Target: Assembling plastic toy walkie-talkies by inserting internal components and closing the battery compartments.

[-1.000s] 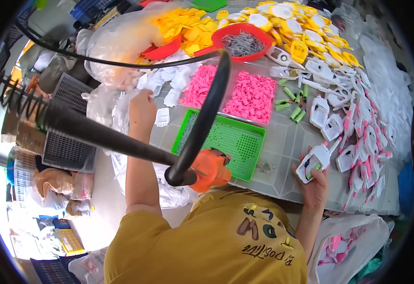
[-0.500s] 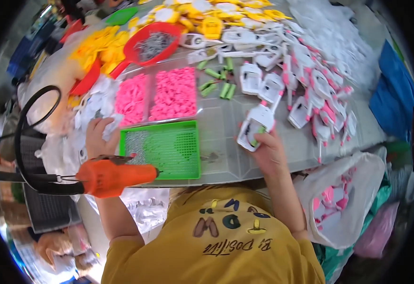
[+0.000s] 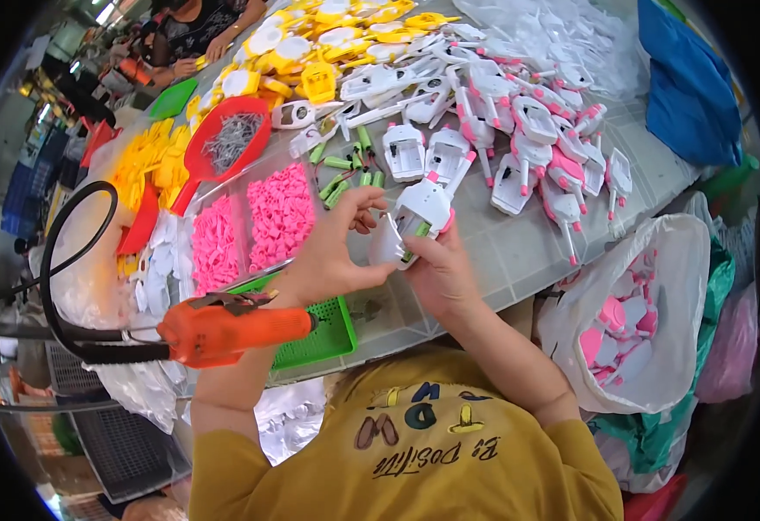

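Observation:
My right hand (image 3: 445, 273) grips a white plastic housing (image 3: 425, 201) with pink trim, its long end pointing up and away. Inside the housing's open compartment, beside my thumb, lies a green battery (image 3: 416, 239). My left hand (image 3: 328, 247) is closed, thumb and fingers around a curved white plastic cover (image 3: 386, 243) held against the left side of the housing. Part of the cover is hidden by my fingers. An orange electric screwdriver (image 3: 232, 333) hangs in front of my left forearm. Several loose green batteries (image 3: 338, 162) lie just beyond my hands.
Pink parts (image 3: 283, 217) fill a clear tray; a green basket (image 3: 337, 330) sits partly under my left arm. A red scoop (image 3: 250, 108) holds screws. White-and-pink housings (image 3: 532, 122) and yellow parts (image 3: 319, 82) are heaped behind. A white sack (image 3: 658, 382) stands right. Another person (image 3: 198, 30) sits far left.
My left hand has come from the white pieces at the left to the housing, bringing a white cover. My view has shifted rightward. The right hand keeps hold of the housing.

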Tool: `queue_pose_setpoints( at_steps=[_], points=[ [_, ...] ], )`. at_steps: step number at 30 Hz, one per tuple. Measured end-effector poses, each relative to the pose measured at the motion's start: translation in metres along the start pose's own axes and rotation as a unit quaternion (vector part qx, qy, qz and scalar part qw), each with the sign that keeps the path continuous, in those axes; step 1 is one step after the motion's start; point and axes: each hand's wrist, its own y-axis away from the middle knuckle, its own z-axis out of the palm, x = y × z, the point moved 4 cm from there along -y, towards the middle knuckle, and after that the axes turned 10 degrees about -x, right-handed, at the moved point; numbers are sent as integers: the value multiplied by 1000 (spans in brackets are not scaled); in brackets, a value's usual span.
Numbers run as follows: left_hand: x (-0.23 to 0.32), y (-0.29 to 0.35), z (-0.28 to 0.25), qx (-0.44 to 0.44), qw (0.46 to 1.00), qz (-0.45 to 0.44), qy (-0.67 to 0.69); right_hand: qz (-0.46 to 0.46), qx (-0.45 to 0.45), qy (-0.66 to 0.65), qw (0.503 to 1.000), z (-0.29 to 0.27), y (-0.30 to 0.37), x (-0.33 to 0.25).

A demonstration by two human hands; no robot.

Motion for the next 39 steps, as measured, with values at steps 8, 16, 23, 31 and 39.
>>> queue_pose_setpoints(
  at_steps=[8,16,23,31,39],
  points=[
    [17,-5,29,127,970,-11,-206,-52,-2,-117,992,1,11,-4],
    [28,-12,43,151,951,-7,-271,-93,-5,-14,996,1,15,-6],
    [40,-14,45,142,943,8,-302,-97,-5,20,995,-2,20,-7],
    [35,-8,51,144,932,40,-331,-77,-23,43,996,0,22,-8],
    [48,-7,54,175,917,73,-350,-81,25,61,994,2,18,-21]
  ],
)
